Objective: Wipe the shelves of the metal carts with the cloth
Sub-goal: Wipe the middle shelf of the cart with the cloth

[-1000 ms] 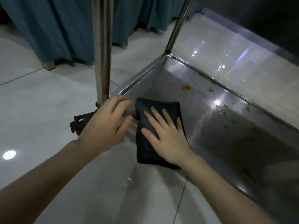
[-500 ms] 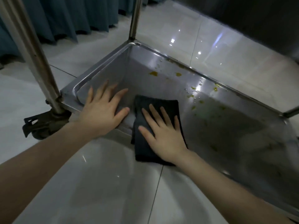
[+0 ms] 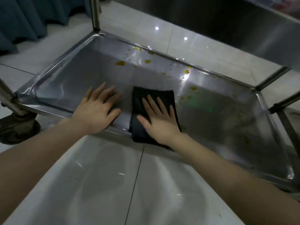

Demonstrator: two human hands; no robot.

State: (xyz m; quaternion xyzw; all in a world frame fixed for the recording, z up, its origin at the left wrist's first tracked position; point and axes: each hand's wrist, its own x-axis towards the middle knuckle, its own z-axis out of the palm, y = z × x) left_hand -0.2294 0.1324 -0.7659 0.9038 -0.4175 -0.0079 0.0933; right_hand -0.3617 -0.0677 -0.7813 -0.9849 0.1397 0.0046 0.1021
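Observation:
The bottom shelf (image 3: 78,75) of a metal cart is a shallow steel tray just above the floor. Yellow-brown stains (image 3: 120,63) dot its far side and right half. A folded black cloth (image 3: 152,95) lies over the near rim, partly on the shelf and partly hanging outside. My right hand (image 3: 159,119) presses flat on the cloth with fingers spread. My left hand (image 3: 97,109) rests flat on the bare shelf just left of the cloth, fingers apart, holding nothing.
Upright cart posts stand at the far left corner (image 3: 95,13) and near left corner (image 3: 9,98), with a black caster (image 3: 17,129) below. An upper shelf (image 3: 227,21) overhangs at top right. White glossy floor tiles (image 3: 113,184) surround; blue curtains (image 3: 24,17) hang at back left.
Both hands and the cloth have slid right along the near rim, away from the near left post. The view has shifted so more of the shelf shows.

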